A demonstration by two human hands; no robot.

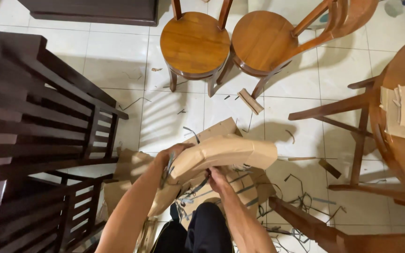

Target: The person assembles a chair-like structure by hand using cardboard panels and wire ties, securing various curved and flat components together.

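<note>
Presently: paper-wrapped chair part [223, 152], likely stiff, light; left hand [172, 154] grasps its end, right hand [217, 178] grips underneath, amid floor [174, 112] scraps.

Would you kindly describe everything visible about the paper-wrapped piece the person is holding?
The wrapped piece is a curved, flattish shape covered in plain brown paper or cardboard, smooth on top and creased at the edges. It is held above the floor, lying roughly level, its right end free. The left hand grips its left end, where the wrapping looks torn; the right hand holds it from beneath. What is inside cannot be seen. Torn cardboard and cut straps lie below it.
</note>
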